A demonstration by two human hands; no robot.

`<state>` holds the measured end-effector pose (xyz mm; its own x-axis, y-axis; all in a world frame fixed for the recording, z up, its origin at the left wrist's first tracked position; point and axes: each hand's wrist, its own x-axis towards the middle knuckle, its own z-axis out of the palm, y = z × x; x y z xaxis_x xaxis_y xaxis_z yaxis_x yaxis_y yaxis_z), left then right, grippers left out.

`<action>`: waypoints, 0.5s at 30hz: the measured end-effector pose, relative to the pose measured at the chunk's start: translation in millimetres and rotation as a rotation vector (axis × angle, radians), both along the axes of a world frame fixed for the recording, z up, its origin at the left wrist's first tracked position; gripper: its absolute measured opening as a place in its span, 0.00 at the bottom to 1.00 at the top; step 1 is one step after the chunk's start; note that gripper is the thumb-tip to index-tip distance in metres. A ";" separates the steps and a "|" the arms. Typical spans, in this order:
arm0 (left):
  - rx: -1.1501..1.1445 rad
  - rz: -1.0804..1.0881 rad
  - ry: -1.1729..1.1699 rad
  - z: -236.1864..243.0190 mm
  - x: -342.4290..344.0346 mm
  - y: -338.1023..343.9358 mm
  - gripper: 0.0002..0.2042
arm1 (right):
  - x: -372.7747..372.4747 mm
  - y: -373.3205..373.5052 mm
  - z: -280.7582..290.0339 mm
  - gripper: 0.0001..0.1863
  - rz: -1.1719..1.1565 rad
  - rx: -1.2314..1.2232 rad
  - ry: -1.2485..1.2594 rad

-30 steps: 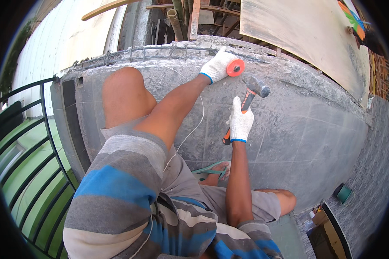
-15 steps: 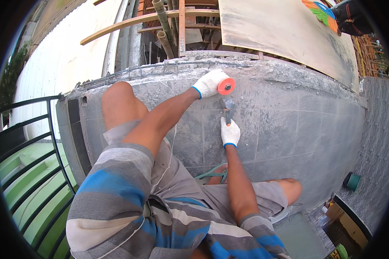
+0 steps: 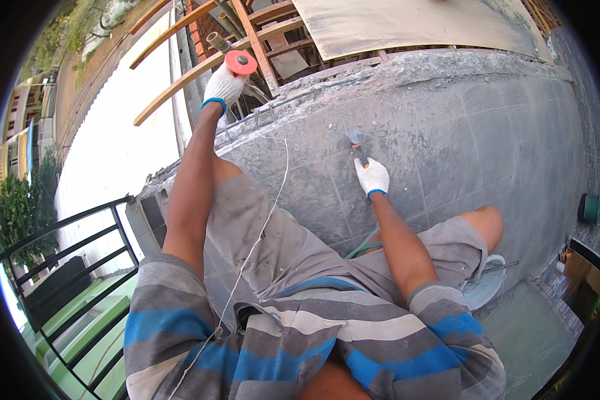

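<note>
My left hand (image 3: 224, 85), in a white knit glove with blue cuff, is closed round a chisel whose round red hand guard (image 3: 241, 63) faces up, a dark striking end in its middle. Its shaft is mostly hidden by the glove. This hand is stretched out over the broken far edge of the grey tiled slab (image 3: 447, 153). My right hand (image 3: 372, 177), gloved alike, grips a hammer (image 3: 357, 140) by its black and orange handle. The grey hammer head is low over the slab, and I cannot tell if it touches.
Rough concrete rubble (image 3: 407, 70) and exposed rebar line the slab's far edge. Beyond lie wooden beams (image 3: 180, 83), bamboo poles and a plywood sheet (image 3: 407, 23). A black railing (image 3: 73, 227) stands at left. A pale basin (image 3: 485, 283) is by my right knee; a white string (image 3: 263, 230) crosses my lap.
My left hand has swung away to the far left with the chisel, from above the hammer to past the slab's edge. The right hand stays low over the slab with the hammer. The view has shifted.
</note>
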<state>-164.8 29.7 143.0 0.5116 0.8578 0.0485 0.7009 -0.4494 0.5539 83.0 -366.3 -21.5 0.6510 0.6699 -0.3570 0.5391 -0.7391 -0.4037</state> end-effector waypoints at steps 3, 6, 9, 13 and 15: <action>0.072 0.229 -0.163 -17.2 -30.3 11.1 0.19 | 11.5 2.0 1.1 0.33 -0.016 -0.037 0.164; -0.117 0.502 -0.605 -32.3 -43.7 18.6 0.12 | 25.1 5.0 8.6 0.30 -0.257 -0.025 0.656; -0.499 0.710 -1.197 -30.6 -46.9 29.4 0.08 | 27.0 6.3 20.9 0.30 -0.133 -0.085 0.362; -0.262 0.797 -1.132 -13.9 -50.1 28.2 0.07 | 0.1 13.4 39.4 0.31 -0.110 -0.044 -0.343; -0.179 0.851 -1.162 -3.7 -46.7 22.8 0.08 | -19.0 31.1 46.1 0.28 -0.010 0.173 -0.413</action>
<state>-211.4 52.5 139.3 -0.3983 0.9149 -0.0654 -0.1599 0.0010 0.9871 64.0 -335.3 24.7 0.7224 0.6896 0.0510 0.6741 -0.6858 -0.2744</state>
